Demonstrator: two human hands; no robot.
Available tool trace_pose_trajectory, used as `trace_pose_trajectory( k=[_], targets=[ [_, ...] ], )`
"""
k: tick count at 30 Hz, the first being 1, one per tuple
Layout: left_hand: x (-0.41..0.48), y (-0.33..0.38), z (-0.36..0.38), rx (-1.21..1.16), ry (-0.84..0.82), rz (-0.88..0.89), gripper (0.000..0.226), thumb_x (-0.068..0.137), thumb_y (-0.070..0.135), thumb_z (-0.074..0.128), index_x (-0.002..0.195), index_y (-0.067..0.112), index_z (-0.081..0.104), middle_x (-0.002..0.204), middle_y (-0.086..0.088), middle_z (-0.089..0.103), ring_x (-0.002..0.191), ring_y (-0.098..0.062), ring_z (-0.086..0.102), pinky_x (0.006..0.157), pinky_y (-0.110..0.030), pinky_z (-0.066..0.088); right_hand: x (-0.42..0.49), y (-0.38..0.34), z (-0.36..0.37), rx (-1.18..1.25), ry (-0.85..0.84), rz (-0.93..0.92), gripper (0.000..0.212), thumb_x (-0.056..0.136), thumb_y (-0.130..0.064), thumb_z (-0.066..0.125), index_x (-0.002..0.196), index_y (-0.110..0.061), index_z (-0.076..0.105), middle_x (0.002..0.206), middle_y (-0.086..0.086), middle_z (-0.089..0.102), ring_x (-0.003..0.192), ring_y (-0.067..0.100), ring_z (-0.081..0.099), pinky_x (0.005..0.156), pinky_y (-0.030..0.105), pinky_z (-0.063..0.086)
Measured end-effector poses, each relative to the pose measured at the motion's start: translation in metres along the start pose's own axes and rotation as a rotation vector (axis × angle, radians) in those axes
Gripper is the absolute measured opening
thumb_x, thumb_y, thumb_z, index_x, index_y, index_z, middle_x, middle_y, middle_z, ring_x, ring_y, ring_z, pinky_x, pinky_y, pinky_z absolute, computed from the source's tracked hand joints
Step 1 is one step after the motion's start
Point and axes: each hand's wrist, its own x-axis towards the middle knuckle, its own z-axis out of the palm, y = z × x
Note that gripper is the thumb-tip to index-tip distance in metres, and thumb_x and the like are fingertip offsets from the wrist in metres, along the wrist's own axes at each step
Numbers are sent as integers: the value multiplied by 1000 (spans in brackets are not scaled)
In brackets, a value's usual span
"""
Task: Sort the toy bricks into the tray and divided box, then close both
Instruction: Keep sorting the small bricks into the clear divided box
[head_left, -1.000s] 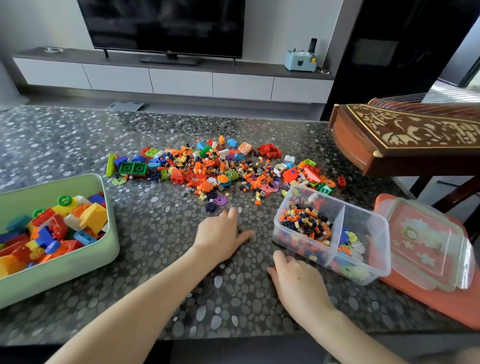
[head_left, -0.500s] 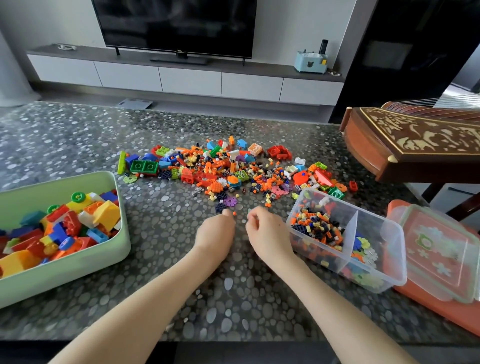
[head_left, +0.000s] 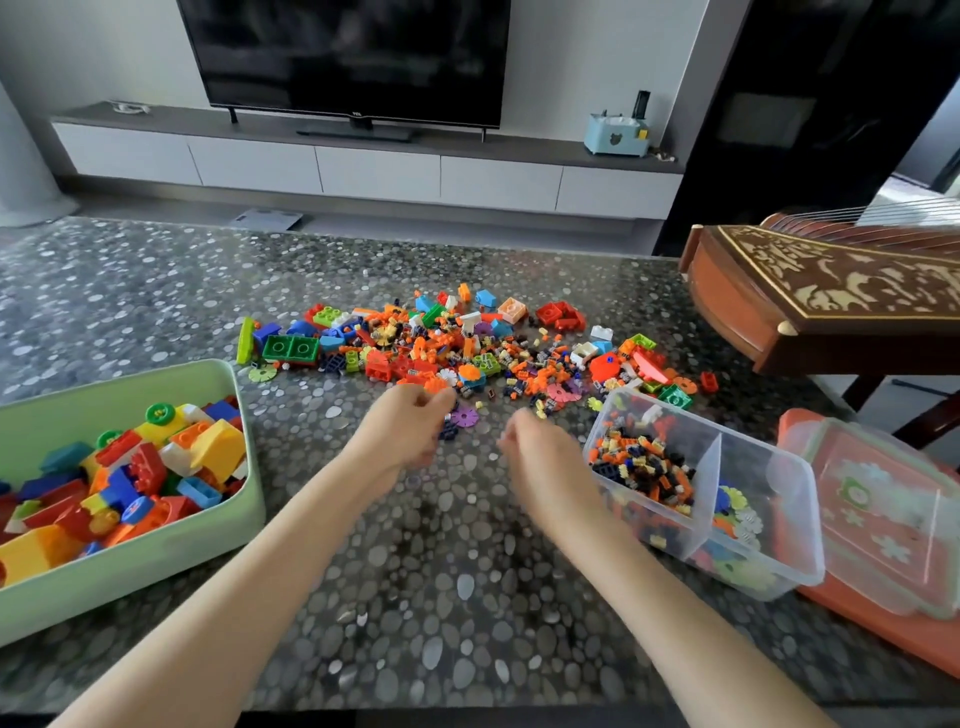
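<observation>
A heap of mixed toy bricks (head_left: 467, 348) lies mid-table. The green tray (head_left: 130, 587) at the left holds several large bricks. At the right stands the clear divided box (head_left: 802, 525), with small bricks in its left half and flower pieces in its right. My left hand (head_left: 410, 431) hovers at the heap's near edge beside a purple flower piece (head_left: 464, 415), fingers curled. My right hand (head_left: 540, 462), blurred and curled, is just left of the box. What either hand holds is hidden.
The box's clear lid (head_left: 883, 519) rests on an orange lid (head_left: 883, 644) at the right table edge. A carved wooden instrument (head_left: 831, 291) juts over the far right corner. Behind the table are a TV and a low cabinet.
Both hands came forward from the near table to the heap's edge. My right hand then drew back and right toward the divided box; my left hand stays at the heap.
</observation>
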Motion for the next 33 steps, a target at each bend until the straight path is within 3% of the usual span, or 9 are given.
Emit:
trace_pose_trajectory(
  k=[3,5,9,12,18,20,23,27,33],
  targets=[
    [-16,32,36,-23,-168,113,38,97,35,46,68,11,42,54,-1,41,45,-16,38,46,-23,35,-29,24,-56,-3,256,131,10,96,-14,49,86,-16,48,75,-3,54,67,17,50,50,26,26],
    [-21,49,68,57,-239,213,37,97,38,46,74,9,47,59,-5,44,50,-19,40,50,-25,34,-34,49,-80,-59,202,267,8,97,-17,48,90,-17,52,81,-1,57,82,24,58,57,29,24],
    [-16,63,111,312,-296,393,33,94,41,50,92,9,56,69,-2,57,55,-14,48,49,-19,34,-34,82,-84,-21,-44,352,25,94,-12,48,112,-25,60,103,0,65,100,22,60,77,33,48],
    [-9,56,118,451,-229,409,31,95,39,48,106,12,60,85,-8,67,67,-24,60,55,-28,44,-37,90,-84,-12,72,342,29,95,-10,48,115,-25,64,104,0,68,96,21,62,69,29,45],
    [15,-11,59,868,305,195,42,99,45,33,122,12,44,87,-5,62,70,-24,62,47,-28,38,-41,75,-76,65,248,205,24,96,-12,47,106,-17,68,104,-4,69,95,15,63,76,25,47],
    [24,-33,43,1022,306,75,60,95,56,31,136,12,31,107,-10,59,85,-27,63,52,-31,40,-42,68,-67,48,244,125,22,95,-12,48,100,-17,69,94,0,71,81,17,64,67,31,49],
    [34,-47,39,1123,265,63,70,91,63,30,141,13,25,111,-10,58,88,-27,63,52,-30,41,-42,56,-53,42,254,31,21,93,-9,51,96,-14,71,84,0,72,69,15,60,55,21,37],
    [42,-46,41,1091,246,203,47,96,52,32,124,15,38,97,-5,60,80,-26,63,51,-30,38,-38,37,-42,70,286,-83,20,88,-4,56,96,-11,73,80,0,72,66,14,64,55,14,38],
    [48,-45,37,1145,140,287,29,102,34,25,114,12,40,95,-8,58,77,-31,61,54,-34,37,-30,24,-32,29,334,-156,21,80,-5,55,90,-10,73,76,0,72,67,19,67,52,30,54]
  ],
)
